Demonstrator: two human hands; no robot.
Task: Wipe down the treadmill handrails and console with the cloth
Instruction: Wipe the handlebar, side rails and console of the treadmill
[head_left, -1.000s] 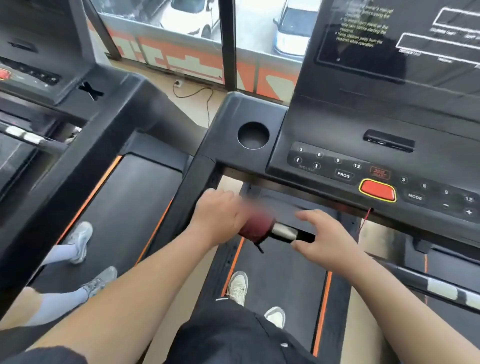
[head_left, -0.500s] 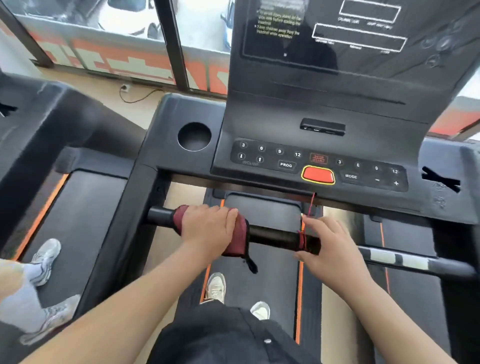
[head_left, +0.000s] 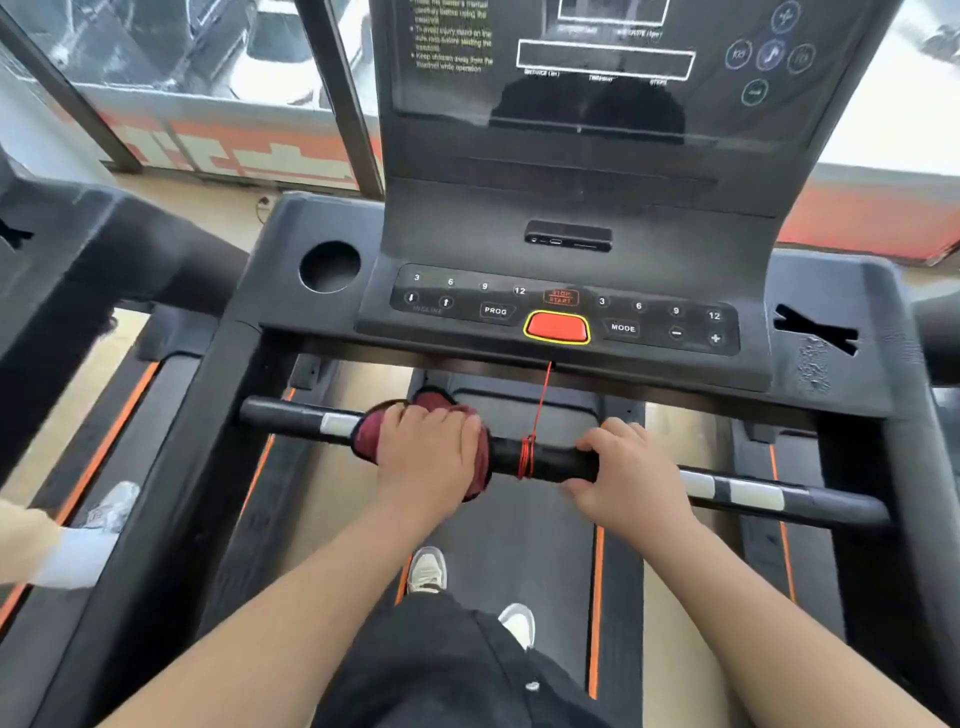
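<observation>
Dark-red cloth (head_left: 370, 441) has slid right along the black front handrail bar (head_left: 553, 461), uncovering a silver sensor patch (head_left: 338, 423); left hand (head_left: 431, 452) curls over cloth and bar, right hand (head_left: 628, 473) grips bare bar just right of the coiled red cord (head_left: 527, 457), below the black console (head_left: 649, 254).

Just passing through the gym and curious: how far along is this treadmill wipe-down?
Early, it seems. Done: nothing shows as clearly wiped. In hand: the left hand grips the maroon cloth around the front handrail; the right hand holds that rail beside the red safety cord. Left: the console and its button panel, which no cloth touches.
</observation>
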